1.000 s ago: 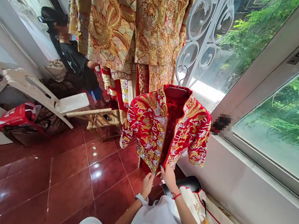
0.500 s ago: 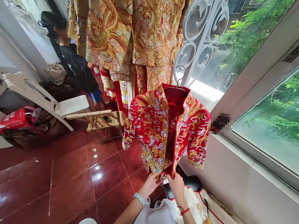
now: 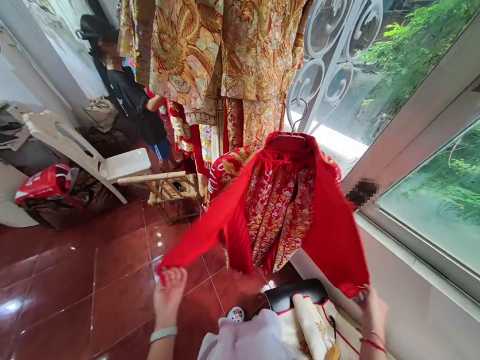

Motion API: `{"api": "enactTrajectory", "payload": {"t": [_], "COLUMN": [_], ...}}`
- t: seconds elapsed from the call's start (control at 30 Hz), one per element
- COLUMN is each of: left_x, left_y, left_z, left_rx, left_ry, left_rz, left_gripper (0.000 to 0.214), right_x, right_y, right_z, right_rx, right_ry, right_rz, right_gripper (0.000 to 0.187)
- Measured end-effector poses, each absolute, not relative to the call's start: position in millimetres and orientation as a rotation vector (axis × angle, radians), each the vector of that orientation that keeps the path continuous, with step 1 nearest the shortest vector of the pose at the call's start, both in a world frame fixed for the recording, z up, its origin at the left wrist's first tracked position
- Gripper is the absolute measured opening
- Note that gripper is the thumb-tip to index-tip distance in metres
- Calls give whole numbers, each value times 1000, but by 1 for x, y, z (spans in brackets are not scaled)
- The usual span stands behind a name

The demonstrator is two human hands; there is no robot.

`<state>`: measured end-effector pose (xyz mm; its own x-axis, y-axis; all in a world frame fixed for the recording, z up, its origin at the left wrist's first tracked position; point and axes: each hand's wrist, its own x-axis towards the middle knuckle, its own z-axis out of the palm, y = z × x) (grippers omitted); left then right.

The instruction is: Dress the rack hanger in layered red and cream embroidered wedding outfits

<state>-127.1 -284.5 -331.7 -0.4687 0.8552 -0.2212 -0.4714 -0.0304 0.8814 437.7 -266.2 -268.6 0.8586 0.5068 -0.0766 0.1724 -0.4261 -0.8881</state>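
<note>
A red jacket [image 3: 333, 231] with gold and silver embroidery hangs on a hanger [image 3: 293, 135] in front of me. Its two front panels are spread wide, so the plain red lining shows. Inside it, a red and gold embroidered skirt-like piece [image 3: 271, 207] hangs in folds. My left hand [image 3: 170, 287] is closed on the lower corner of the left panel. At the right, my right hand [image 3: 373, 311] grips the lower corner of the other panel. Between the hands the cloth is pulled taut.
Gold embroidered garments [image 3: 255, 43] hang behind the jacket. A bamboo stool [image 3: 172, 189], a white chair [image 3: 124, 164] and a person in black [image 3: 132, 98] are at the left. Cream cloth [image 3: 314, 327] with a wooden-headed brush [image 3: 332, 357] lies below right, under the window [image 3: 453, 210].
My hands have moved apart from the jacket's front hem, each drawing one panel outward. The lining and the embroidered piece inside now show.
</note>
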Motion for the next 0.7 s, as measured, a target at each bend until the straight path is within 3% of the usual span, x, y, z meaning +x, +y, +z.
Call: {"api": "enactTrajectory", "payload": {"t": [0.07, 0.13, 0.23, 0.3, 0.37, 0.53, 0.7], "left_x": [-155, -148, -93, -50, -19, -22, -66], "left_y": [-266, -235, -172, -128, -91, -47, -26], "left_z": [-306, -271, -204, -158, -121, -78, -38], "left_rx": [440, 508, 928, 1385, 1744, 1985, 1947], "left_ry": [1183, 1099, 1293, 1612, 1877, 2115, 2341], "left_rz": [1981, 2097, 2015, 1900, 1671, 1353, 1136], "left_gripper": [37, 52, 94, 122, 113, 54, 33], "right_x": [460, 446, 376, 325, 290, 302, 367], "right_y": [-256, -233, -179, -135, -94, -37, -19], "right_z": [-251, -226, -176, -142, -115, -86, -55], "right_rx": [-1849, -1686, -1543, -1533, -1631, -1601, -1466], "right_ry": [-356, -383, -834, -1223, -1343, -1481, -1383], "right_rz": [308, 281, 238, 188, 17, -26, 63], "right_gripper": [25, 34, 81, 102, 108, 68, 42]}}
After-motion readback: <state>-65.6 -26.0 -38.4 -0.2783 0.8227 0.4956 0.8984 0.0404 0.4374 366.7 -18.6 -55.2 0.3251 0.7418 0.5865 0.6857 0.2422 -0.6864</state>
